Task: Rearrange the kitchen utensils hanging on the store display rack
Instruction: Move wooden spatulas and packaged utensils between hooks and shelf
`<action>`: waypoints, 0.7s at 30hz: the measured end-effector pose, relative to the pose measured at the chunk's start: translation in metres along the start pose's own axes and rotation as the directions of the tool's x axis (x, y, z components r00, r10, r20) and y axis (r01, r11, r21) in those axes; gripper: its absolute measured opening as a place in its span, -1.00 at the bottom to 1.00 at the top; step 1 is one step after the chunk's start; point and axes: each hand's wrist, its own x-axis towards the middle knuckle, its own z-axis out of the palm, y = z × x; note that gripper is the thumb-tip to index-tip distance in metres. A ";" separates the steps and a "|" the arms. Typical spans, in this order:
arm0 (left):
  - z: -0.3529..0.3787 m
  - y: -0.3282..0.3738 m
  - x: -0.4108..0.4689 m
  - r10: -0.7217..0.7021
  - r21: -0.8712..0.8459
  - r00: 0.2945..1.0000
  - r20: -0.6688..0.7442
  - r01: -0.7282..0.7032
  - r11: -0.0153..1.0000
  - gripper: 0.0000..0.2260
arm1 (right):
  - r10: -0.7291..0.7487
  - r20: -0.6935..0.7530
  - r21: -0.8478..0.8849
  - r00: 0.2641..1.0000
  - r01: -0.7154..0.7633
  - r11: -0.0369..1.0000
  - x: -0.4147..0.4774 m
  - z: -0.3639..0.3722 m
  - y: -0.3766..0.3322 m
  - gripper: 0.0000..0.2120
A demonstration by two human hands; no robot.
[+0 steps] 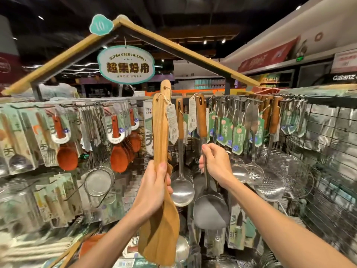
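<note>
Closest to the lens, gripping a bundle of wooden spatulas (161,136) in the left hand (154,182): fingers wrapped round the shafts just above the broad blades, thumb laid across the front. Holding them upright and off every hook, in front of the display rack (336,167), tagged handle ends poking up past the top rail. Pinching, with the right hand (214,163), the thin metal shaft of a steel turner (209,207) just below its wooden grip, fingers curled tight around it. Cannot tell whether hooked on a peg up there or hanging just free of one. Hanging just left of the turner, between the two hands, a steel ladle (181,190); further right, slotted skimmers (255,175) with green tags; off to the left, orange spoons (118,159) in card sleeves.

Looks partway through at best. Shows like kinds already grouped along much of the rail, metal to the right, orange and packaged pieces to the left. Left to do, by this reading: settle the turner on a peg among the other metal tools, then find a free hook for the wooden bundle, at present part of no row. Hard to count other misplaced pieces through the blur low down.
</note>
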 end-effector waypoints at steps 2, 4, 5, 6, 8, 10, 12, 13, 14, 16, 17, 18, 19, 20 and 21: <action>0.000 0.001 0.001 -0.001 0.007 1.000 -0.008 0.001 1.000 -0.73 | 0.032 0.000 0.040 0.999 -0.032 0.999 0.004 0.001 0.000 -0.72; -0.001 0.001 0.003 -0.004 0.020 1.000 -0.014 0.005 1.000 -0.73 | 0.067 0.009 0.063 0.998 -0.067 0.996 0.009 0.001 0.001 -0.73; -0.002 0.001 0.004 -0.007 0.026 1.000 -0.016 0.008 1.000 -0.73 | 0.078 0.014 0.059 0.997 -0.079 0.995 0.011 0.000 0.001 -0.73; -0.003 0.001 0.004 -0.007 0.031 1.000 -0.016 0.008 1.000 -0.73 | 0.085 0.017 0.046 0.996 -0.086 0.995 0.014 0.000 0.002 -0.74; -0.004 -0.001 0.005 0.000 0.035 1.000 -0.014 0.000 0.999 -0.72 | 0.085 0.011 0.015 0.996 -0.085 0.996 0.017 0.001 0.003 -0.74; -0.005 -0.002 0.006 0.002 0.049 1.000 -0.019 -0.001 0.999 -0.71 | 0.057 0.000 0.014 0.998 -0.057 0.998 0.015 0.004 0.005 -0.74; -0.006 -0.003 0.007 -0.001 0.049 1.000 -0.024 0.002 0.999 -0.71 | 0.005 0.004 0.034 1.000 -0.005 0.999 0.008 0.009 0.007 -0.74; -0.006 -0.003 0.007 -0.004 0.045 1.000 -0.025 0.005 0.999 -0.71 | -0.023 0.008 0.044 1.000 0.023 0.999 0.004 0.012 0.007 -0.74; -0.006 -0.004 0.007 -0.009 0.045 1.000 -0.025 0.010 0.999 -0.72 | -0.044 0.005 0.055 0.999 0.043 0.998 0.000 0.013 0.007 -0.74; -0.006 -0.007 0.007 -0.020 0.052 0.999 -0.025 0.022 0.998 -0.72 | -0.053 -0.026 0.084 0.998 0.055 0.995 -0.004 0.011 0.006 -0.73; -0.006 -0.008 0.007 -0.026 0.055 0.999 -0.024 0.027 0.998 -0.72 | -0.047 -0.040 0.100 0.998 0.051 0.994 -0.005 0.010 0.006 -0.73; -0.006 -0.009 0.006 -0.032 0.054 0.999 -0.021 0.033 0.998 -0.72 | -0.035 -0.049 0.117 0.998 0.040 0.992 -0.004 0.007 0.007 -0.72; -0.005 -0.009 0.006 -0.038 0.047 0.999 -0.016 0.038 0.998 -0.72 | -0.018 -0.049 0.135 0.999 0.024 0.991 -0.004 0.005 0.008 -0.72; -0.004 -0.008 0.006 -0.039 0.035 0.999 -0.011 0.040 0.999 -0.72 | 0.002 -0.044 0.149 0.999 0.004 0.989 -0.003 0.003 0.008 -0.72; -0.004 -0.007 0.007 -0.038 0.023 0.999 -0.008 0.038 0.999 -0.72 | 0.019 -0.036 0.154 0.999 -0.014 0.988 -0.002 0.001 0.009 -0.72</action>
